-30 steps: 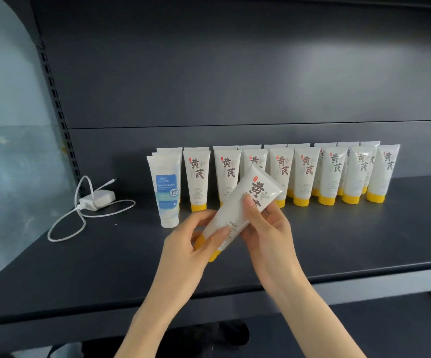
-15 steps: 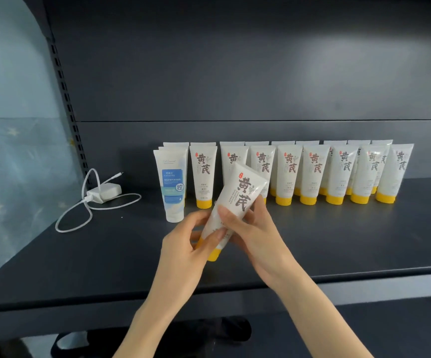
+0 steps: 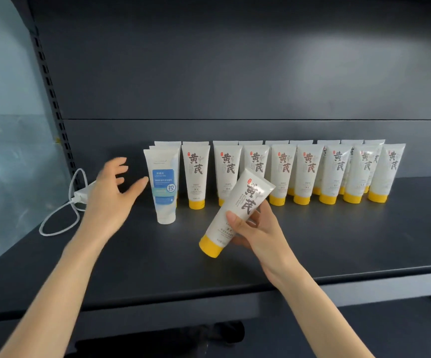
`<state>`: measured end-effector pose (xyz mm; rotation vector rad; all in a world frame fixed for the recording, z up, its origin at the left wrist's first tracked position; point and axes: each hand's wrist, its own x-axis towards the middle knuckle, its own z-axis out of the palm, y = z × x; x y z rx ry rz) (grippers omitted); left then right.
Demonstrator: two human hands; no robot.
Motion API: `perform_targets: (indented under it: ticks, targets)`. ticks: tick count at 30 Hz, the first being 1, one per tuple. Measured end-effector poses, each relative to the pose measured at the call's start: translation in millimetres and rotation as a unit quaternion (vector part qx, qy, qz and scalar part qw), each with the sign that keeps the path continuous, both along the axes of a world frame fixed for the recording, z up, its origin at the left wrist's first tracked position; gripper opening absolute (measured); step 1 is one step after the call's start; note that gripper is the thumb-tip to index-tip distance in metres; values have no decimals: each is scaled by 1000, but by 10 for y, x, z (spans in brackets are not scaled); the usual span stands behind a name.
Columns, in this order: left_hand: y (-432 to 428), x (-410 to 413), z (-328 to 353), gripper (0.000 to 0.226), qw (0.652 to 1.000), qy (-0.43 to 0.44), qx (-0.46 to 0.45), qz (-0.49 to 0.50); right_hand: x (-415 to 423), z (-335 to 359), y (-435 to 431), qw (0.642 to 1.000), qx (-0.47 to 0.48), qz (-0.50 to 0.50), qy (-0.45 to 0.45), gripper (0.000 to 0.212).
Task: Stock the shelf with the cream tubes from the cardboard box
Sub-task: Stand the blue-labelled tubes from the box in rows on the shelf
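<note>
My right hand grips a white cream tube with a yellow cap, tilted with the cap down and to the left, just above the dark shelf. My left hand is spread with nothing in it, hovering left of a white tube with a blue label that stands cap down. Behind, several yellow-capped tubes stand in rows along the shelf's back. The cardboard box is out of view.
A white charger with a looped cable lies at the shelf's left end, partly behind my left hand. A slotted upright and a pale wall panel bound the left side. The shelf's front edge runs below my wrists.
My left hand let go of the tube and moved left and up, opening beside the blue-label tube. My right hand alone now holds the tube, slightly to the right.
</note>
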<state>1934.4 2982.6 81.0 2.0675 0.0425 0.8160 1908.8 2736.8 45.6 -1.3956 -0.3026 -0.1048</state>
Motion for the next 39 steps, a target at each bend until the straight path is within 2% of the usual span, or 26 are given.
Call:
perform_targets:
  ticks: [3,6,8,9,16,22,28,35,39]
  targets:
    - [73,228,29,68,995,90,-37,-35,38,-17,30,1000,-1,-5,-4,44]
    - [55,319,-28,46,984,128,-86,-88,118,17,52,999,-27,-21,-35,42]
    - [33,329,-57,28,979,147,-80,-112,199,83,44,995,-70,-29,-65,38]
    - [17,328,-61,26,977,157,-78,-125,242,124,38,992,-94,-31,-77,37]
    - [-99,302,-65,49,959,194,-103,-177,490,242,76,975,-192,-44,-107,40]
    - [-61,300,-75,51,961,190,-92,-178,545,88,150,970,-224,-42,-82,40]
    - [133,197,-38,42,963,150,-120,-188,591,44,176,945,-320,-5,-63,61]
    - [528,-52,31,37,971,99,-145,-160,817,163,848,958,-278,0,-75,54]
    - [625,-167,-32,33,971,103,-149,-158,910,71,1158,947,-310,-5,-79,55]
